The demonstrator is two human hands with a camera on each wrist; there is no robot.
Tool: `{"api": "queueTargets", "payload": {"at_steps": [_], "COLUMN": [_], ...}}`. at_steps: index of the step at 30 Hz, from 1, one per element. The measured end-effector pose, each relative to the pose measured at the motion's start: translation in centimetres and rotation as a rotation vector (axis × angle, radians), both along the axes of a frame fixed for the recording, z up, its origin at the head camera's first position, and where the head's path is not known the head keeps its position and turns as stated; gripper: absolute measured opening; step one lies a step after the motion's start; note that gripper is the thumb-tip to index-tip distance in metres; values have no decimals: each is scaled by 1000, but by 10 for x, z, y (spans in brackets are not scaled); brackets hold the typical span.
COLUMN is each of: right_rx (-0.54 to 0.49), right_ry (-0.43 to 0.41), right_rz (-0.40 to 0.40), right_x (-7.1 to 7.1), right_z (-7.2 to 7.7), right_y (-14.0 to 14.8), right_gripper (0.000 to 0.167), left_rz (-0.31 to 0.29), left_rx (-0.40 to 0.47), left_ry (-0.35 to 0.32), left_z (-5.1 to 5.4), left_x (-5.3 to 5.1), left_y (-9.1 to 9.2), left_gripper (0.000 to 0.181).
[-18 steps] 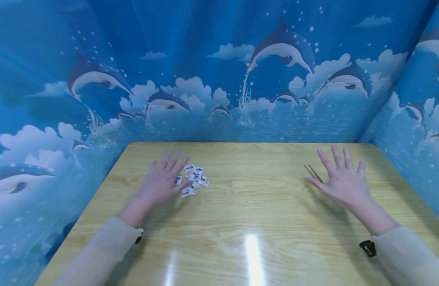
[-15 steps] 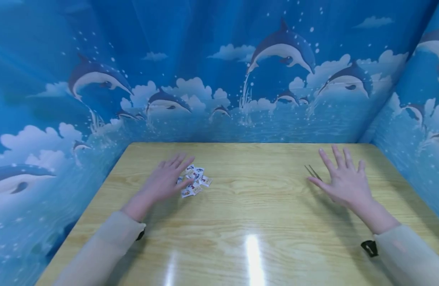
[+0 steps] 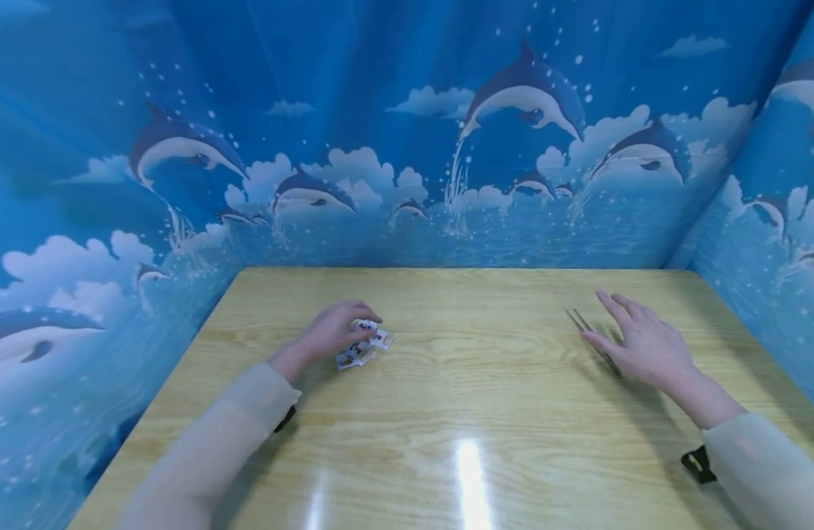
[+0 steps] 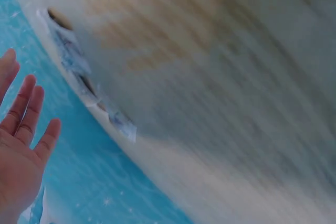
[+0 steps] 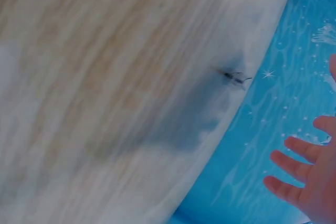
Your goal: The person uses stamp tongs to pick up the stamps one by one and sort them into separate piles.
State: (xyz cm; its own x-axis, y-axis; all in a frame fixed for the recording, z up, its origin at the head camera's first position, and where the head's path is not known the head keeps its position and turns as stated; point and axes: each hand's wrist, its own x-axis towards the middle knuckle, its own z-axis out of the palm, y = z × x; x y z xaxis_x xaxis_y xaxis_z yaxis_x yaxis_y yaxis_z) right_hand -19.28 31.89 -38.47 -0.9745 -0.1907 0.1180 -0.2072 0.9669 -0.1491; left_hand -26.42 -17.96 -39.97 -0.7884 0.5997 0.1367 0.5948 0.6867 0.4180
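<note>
Left sleeve: A person's pale, loose cuff, a small black fitting showing at its edge, reaches over the light wood-grain surface.
Left hand: The left hand arches over the paper pile in the head view, thumb and fingers apart; the left wrist view shows the fingers loosely extended. No card is seen pinched, and contact cannot be told.
Picture cards: Small, white, four-sided pieces with coloured prints, apparently paper, lie in an overlapping heap at the left of the surface, partly hidden by the hand. They look thin and flat; the prints are too small to read.
Progress: Work appears to be at its very start. No card is seen sorted or set apart, and the tool is not seen lifted; the handling itself seems all left to do.
Backdrop: Blue sheeting printed with leaping dolphins rises behind the surface.
Tweezers: A slim, dark, metallic-looking pair with two narrow prongs lies at the right, prongs pointing toward the far edge, the rest partly covered from view.
Right hand: The right hand is spread over the tweezers, fingers mostly straight, gripping nothing visible; whether it touches them cannot be told.
</note>
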Motion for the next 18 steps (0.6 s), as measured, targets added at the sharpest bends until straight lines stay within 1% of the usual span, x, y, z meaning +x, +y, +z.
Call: {"api": "queueTargets", "payload": {"at_steps": [5, 9, 13, 16, 18], "right_rx": [-42, -96, -162, -217, -242], "right_ry": [-34, -69, -78, -82, -82], "right_rz": [1, 37, 90, 119, 131], "right_x": [-4, -7, -9, -11, -12], "right_z": [-8, -14, -19, -23, -25], "right_y": [7, 13, 22, 28, 32], "right_gripper": [82, 79, 77, 76, 77], "left_rz": [-17, -13, -18, -33, -26], "left_rx": [-30, -51, -78, -101, -103], "left_ry": [-46, -73, -83, -75, -84], "left_z": [-6, -9, -13, -15, -15], "left_x": [-6, -9, -12, -14, -16], "left_y": [5, 6, 6, 6, 6], "left_gripper": [21, 18, 14, 10, 8]}}
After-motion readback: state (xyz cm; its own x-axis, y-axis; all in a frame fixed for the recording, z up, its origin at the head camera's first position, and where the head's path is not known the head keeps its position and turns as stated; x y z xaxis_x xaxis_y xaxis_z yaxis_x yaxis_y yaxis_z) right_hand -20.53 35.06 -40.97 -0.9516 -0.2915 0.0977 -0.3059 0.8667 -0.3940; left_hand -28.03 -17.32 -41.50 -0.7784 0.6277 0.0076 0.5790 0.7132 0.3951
